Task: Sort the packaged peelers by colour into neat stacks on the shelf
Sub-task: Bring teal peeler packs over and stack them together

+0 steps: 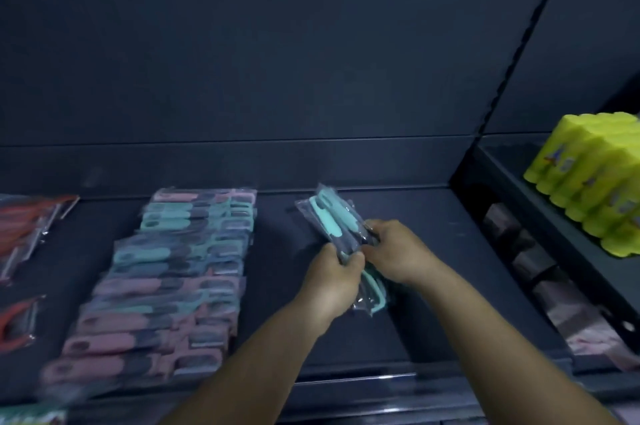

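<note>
Item: teal peelers [330, 221], a small bundle in clear plastic sleeves, right of centre in the frame, just above the dark shelf [433, 251].

Handling: judged light and flat; the film looks slick and crinkly, so sleeves may slide over one another. Best held across the long edges, pinched at mid-length, squaring the ends before setting down.

Hands: left hand [334, 281] closed around the near left edge of the bundle; right hand [394, 251] closed on its right edge, both forearms reaching in from the lower frame, wrists angled inward. How many sleeves are held cannot be told, as the view is blurred.

Also present: mixed pile [166, 286] of teal and pink packs, centre left; red peelers [27, 227] at far left; yellow bottles [588, 182] at upper right.
</note>
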Tool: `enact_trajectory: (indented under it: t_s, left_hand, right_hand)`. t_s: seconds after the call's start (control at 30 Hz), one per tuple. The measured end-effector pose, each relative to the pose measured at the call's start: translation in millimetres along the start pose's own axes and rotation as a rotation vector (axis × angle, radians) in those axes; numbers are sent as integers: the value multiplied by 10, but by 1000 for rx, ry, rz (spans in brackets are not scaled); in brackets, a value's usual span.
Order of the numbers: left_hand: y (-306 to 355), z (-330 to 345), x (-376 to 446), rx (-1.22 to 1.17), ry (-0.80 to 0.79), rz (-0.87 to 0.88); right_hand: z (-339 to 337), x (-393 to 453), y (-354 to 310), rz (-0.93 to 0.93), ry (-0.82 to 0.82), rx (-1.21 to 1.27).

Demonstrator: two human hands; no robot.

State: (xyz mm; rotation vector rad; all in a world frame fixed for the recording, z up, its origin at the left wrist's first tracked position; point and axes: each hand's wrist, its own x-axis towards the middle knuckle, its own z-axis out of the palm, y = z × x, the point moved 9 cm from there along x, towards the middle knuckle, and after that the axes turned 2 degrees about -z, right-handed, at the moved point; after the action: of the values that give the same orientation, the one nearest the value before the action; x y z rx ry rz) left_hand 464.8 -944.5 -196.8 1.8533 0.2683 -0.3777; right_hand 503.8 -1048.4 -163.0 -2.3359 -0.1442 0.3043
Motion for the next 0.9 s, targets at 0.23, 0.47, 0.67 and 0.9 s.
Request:
enact_trajectory:
  t_s: [0.23, 0.47, 0.67, 0.9]
  left_hand:
    - [245, -266, -9, 957, 219, 309]
    - [600, -395, -6, 1153, 367, 784]
    - [719, -249, 57, 1405, 173, 1005]
    - [376, 2, 463, 1551, -292, 778]
  right_hand:
    - [58, 192, 22, -24, -67, -273]
    - [96, -102, -245, -122, 72, -517]
    - [161, -272, -102, -37, -98, -278]
    - [272, -321, 124, 97, -119, -328]
